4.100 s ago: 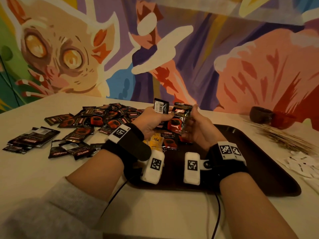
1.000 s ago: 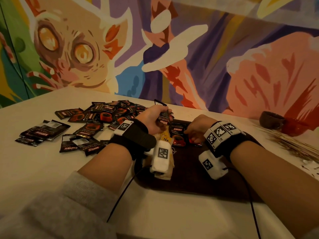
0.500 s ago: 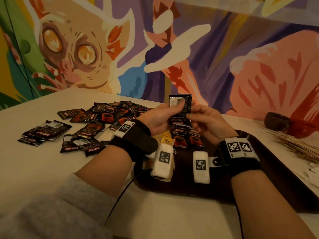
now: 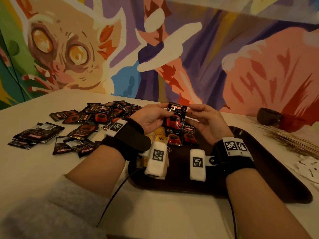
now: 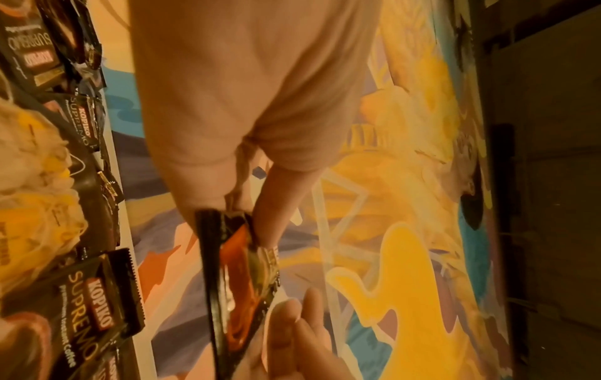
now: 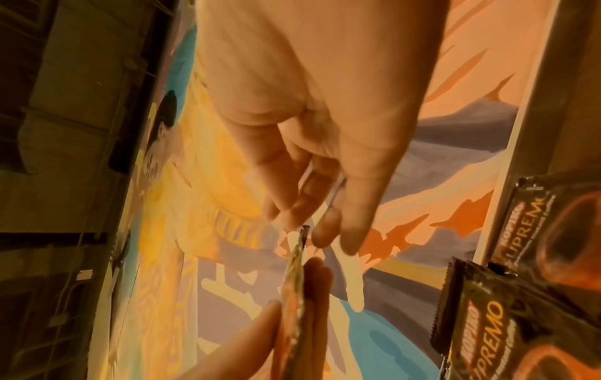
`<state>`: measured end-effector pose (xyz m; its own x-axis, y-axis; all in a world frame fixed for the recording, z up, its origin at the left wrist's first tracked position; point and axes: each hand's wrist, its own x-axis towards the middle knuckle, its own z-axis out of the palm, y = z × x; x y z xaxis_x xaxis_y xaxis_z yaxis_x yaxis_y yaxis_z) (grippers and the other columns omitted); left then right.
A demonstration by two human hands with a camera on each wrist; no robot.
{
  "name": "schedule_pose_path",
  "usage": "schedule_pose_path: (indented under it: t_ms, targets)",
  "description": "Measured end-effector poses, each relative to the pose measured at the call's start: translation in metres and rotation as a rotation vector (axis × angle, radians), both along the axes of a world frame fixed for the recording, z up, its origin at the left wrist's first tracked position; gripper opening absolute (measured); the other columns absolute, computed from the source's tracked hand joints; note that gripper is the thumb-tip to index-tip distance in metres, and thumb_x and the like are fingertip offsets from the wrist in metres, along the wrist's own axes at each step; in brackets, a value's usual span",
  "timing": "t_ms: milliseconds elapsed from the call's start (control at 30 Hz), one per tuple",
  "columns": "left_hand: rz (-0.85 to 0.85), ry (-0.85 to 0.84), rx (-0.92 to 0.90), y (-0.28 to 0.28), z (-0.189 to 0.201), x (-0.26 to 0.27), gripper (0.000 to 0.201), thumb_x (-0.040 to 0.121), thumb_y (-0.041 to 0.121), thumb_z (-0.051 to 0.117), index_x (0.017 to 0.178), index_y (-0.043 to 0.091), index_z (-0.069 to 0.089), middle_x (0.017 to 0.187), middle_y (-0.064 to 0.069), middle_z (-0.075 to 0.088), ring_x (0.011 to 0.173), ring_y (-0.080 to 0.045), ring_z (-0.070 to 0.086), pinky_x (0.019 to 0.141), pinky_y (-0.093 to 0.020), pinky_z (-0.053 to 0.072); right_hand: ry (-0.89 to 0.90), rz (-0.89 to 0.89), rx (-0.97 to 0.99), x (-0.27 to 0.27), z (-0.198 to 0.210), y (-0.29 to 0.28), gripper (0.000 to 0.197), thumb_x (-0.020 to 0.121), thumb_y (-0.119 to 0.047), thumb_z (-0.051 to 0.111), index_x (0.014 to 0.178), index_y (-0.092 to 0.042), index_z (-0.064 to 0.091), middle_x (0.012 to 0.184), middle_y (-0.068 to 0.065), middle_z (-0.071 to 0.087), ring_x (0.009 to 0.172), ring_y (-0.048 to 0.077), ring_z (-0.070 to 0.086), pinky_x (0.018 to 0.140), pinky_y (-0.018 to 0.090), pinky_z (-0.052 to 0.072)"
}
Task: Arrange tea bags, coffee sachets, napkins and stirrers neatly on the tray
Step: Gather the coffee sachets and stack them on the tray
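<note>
A black coffee sachet (image 4: 176, 116) is upright above the far left of the dark tray (image 4: 259, 169), printed front toward me. My left hand (image 4: 164, 110) pinches its left side. My right hand (image 4: 189, 109) pinches its top right corner. The wrist views show it edge-on (image 5: 234, 277) (image 6: 294, 282) between the fingers. Two coffee sachets (image 4: 181, 136) lie side by side on the tray below it. Yellow tea bags (image 4: 160, 138) lie left of them, partly hidden by my left wrist. Stirrers (image 4: 293, 138) and white napkins (image 4: 309, 168) lie on the table right of the tray.
A loose pile of coffee sachets (image 4: 96, 116) covers the table left of the tray, with more nearer the left edge (image 4: 38, 133). A dark bowl (image 4: 269, 116) and a red bowl (image 4: 291, 121) stand at the back right. A painted wall closes off the far side.
The sachet between both hands has turned from its barcode back to its printed front. One second ago both hands were low at the tray; they have lifted.
</note>
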<state>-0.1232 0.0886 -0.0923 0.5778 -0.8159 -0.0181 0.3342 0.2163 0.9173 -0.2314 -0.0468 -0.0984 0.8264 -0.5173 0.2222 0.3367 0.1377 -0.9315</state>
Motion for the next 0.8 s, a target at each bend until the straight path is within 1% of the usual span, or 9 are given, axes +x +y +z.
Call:
schedule_pose_path:
  t_ms: [167, 333, 433, 500, 567, 633, 667, 733, 800]
  targets:
    - [-0.014, -0.030, 0.004, -0.002, -0.003, 0.001, 0.042, 0.093, -0.011, 0.040, 0.134, -0.005, 0.047, 0.129, -0.022, 0.056, 0.099, -0.021, 0.061, 0.084, -0.029, 0.052, 0.211, 0.032, -0.062, 0.002, -0.002, 0.004, 0.011, 0.087, -0.001, 0.058, 0.094, -0.009, 0.057, 0.080, 0.004, 0.062, 0.061, 0.010, 0.054, 0.065, 0.024, 0.052]
    - [-0.053, 0.001, 0.014, -0.003, -0.003, -0.005, 0.038, 0.095, -0.008, 0.041, 0.132, -0.004, 0.048, 0.113, -0.016, 0.063, 0.097, -0.020, 0.062, 0.080, -0.027, 0.055, 0.283, 0.033, -0.105, 0.006, -0.006, -0.002, 0.036, 0.079, 0.008, 0.063, 0.111, -0.005, 0.054, 0.085, 0.010, 0.067, 0.073, 0.020, 0.065, 0.066, 0.031, 0.055]
    - [0.025, 0.045, 0.048, -0.003, -0.002, -0.006, 0.032, 0.096, 0.003, 0.049, 0.127, -0.003, 0.052, 0.123, -0.019, 0.059, 0.111, -0.025, 0.059, 0.088, -0.031, 0.053, 0.269, -0.021, -0.041, 0.006, -0.005, -0.012, 0.028, 0.082, 0.010, 0.054, 0.107, -0.002, 0.059, 0.093, 0.013, 0.066, 0.085, 0.023, 0.060, 0.070, 0.032, 0.055]
    - [0.107, 0.064, 0.131, -0.002, -0.002, -0.002, 0.025, 0.094, 0.008, 0.055, 0.118, 0.002, 0.056, 0.130, -0.020, 0.054, 0.120, -0.028, 0.053, 0.096, -0.033, 0.047, 0.345, -0.105, 0.022, 0.008, -0.009, -0.025, 0.026, 0.081, 0.011, 0.048, 0.099, -0.002, 0.061, 0.096, 0.013, 0.064, 0.091, 0.025, 0.058, 0.080, 0.036, 0.053]
    - [0.128, 0.021, 0.226, 0.000, -0.003, 0.000, 0.030, 0.093, 0.011, 0.058, 0.122, 0.004, 0.057, 0.136, -0.018, 0.049, 0.128, -0.028, 0.044, 0.103, -0.034, 0.038, 0.453, -0.201, 0.094, 0.010, -0.019, -0.039, 0.021, 0.080, 0.009, 0.047, 0.093, -0.002, 0.061, 0.097, 0.014, 0.062, 0.094, 0.026, 0.060, 0.088, 0.038, 0.051]
    - [0.106, -0.074, 0.324, -0.001, -0.004, 0.002, 0.037, 0.092, 0.014, 0.059, 0.128, 0.005, 0.056, 0.135, -0.014, 0.046, 0.132, -0.027, 0.035, 0.106, -0.035, 0.031, 0.573, -0.262, 0.048, 0.011, -0.026, -0.049, 0.011, 0.082, 0.004, 0.049, 0.081, -0.003, 0.056, 0.087, 0.011, 0.059, 0.080, 0.021, 0.060, 0.074, 0.031, 0.054]
    - [0.095, -0.120, 0.363, -0.001, -0.004, 0.001, 0.038, 0.092, 0.015, 0.060, 0.128, 0.005, 0.056, 0.133, -0.013, 0.046, 0.131, -0.025, 0.035, 0.108, -0.035, 0.028, 0.656, -0.276, 0.008, 0.010, -0.028, -0.052, 0.009, 0.083, 0.002, 0.051, 0.079, -0.005, 0.055, 0.084, 0.010, 0.058, 0.079, 0.020, 0.060, 0.072, 0.030, 0.053]
    - [0.101, -0.169, 0.409, -0.003, -0.005, 0.001, 0.036, 0.090, 0.014, 0.062, 0.124, 0.004, 0.057, 0.126, -0.010, 0.049, 0.129, -0.021, 0.036, 0.112, -0.037, 0.027, 0.805, -0.284, -0.042, 0.009, -0.029, -0.053, 0.006, 0.083, -0.002, 0.057, 0.086, -0.006, 0.057, 0.090, 0.010, 0.059, 0.084, 0.020, 0.059, 0.077, 0.031, 0.051]
    - [0.117, -0.176, 0.431, -0.004, -0.006, 0.002, 0.026, 0.091, 0.011, 0.059, 0.116, 0.004, 0.060, 0.108, -0.005, 0.053, 0.120, -0.018, 0.043, 0.107, -0.035, 0.035, 0.910, -0.252, -0.132, 0.009, -0.029, -0.050, 0.016, 0.084, -0.008, 0.061, 0.100, -0.008, 0.061, 0.090, 0.008, 0.059, 0.073, 0.016, 0.052, 0.067, 0.028, 0.044]
